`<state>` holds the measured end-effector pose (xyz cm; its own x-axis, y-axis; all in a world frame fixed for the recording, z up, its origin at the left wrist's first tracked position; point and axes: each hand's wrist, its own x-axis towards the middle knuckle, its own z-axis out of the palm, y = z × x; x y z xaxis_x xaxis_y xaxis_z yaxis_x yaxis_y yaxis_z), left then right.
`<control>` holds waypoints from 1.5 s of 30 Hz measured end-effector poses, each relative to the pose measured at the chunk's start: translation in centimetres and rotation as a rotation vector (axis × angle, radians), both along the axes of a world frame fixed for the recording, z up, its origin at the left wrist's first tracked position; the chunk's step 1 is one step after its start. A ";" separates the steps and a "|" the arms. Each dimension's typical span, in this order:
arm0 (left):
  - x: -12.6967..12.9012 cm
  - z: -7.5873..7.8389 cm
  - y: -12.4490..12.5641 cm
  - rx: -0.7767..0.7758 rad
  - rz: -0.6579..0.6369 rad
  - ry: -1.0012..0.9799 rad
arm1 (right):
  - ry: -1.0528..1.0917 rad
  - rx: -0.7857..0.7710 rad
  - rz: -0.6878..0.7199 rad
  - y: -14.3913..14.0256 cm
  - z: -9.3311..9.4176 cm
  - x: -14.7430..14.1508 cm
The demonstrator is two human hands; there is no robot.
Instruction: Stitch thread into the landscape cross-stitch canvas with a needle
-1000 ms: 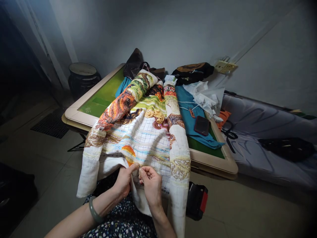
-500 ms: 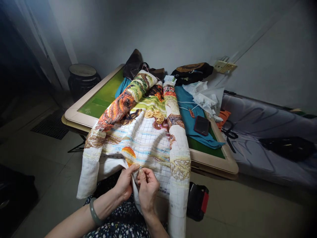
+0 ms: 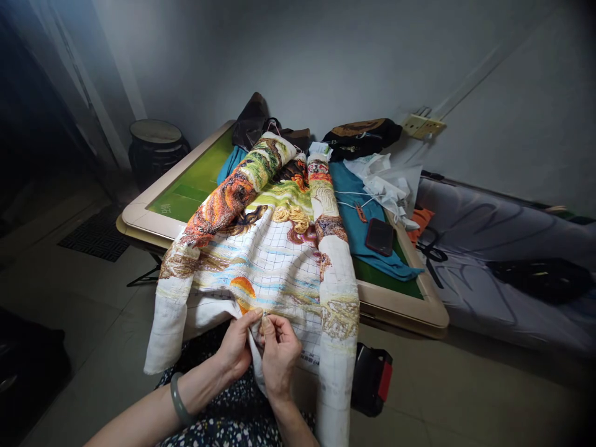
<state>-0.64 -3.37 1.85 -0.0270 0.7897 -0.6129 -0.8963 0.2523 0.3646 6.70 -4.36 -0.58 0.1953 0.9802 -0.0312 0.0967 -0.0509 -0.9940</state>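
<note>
A large cross-stitch cloth [image 3: 298,267], rolled up along both sides, spreads from the table down over my lap. My left hand [image 3: 236,344] is closed on its near edge, thumb on top, just below a stitched orange half-circle [image 3: 243,287]. Right beside it, my right hand [image 3: 280,354] is pinched at the cloth's surface, thumb against forefinger. Whatever lies between those fingertips is too small to make out. A bundle of pale yellow thread [image 3: 292,216] rests on the middle of the cloth.
Beneath the cloth stands a green-topped table [image 3: 186,192] with a beige rim. On its right are a teal cloth [image 3: 347,186], a phone [image 3: 379,236] and white plastic bags [image 3: 388,183]. A stool [image 3: 156,133] is at the back left. A black-and-red case [image 3: 371,379] stands low on the right.
Hardly anything differs. My right hand has shifted very slightly, still pinched close to my left thumb; my left hand keeps its hold on the cloth.
</note>
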 end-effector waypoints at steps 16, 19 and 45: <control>-0.8 -0.6 -0.6 0.252 -0.032 0.246 | -0.426 0.248 0.289 3.6 4.1 2.3; -0.8 -0.3 -0.6 0.262 -0.040 0.288 | -0.334 0.218 0.271 4.0 4.2 2.2; -0.7 -0.6 -0.7 0.244 -0.037 0.280 | -0.010 -0.149 0.336 2.1 3.9 3.4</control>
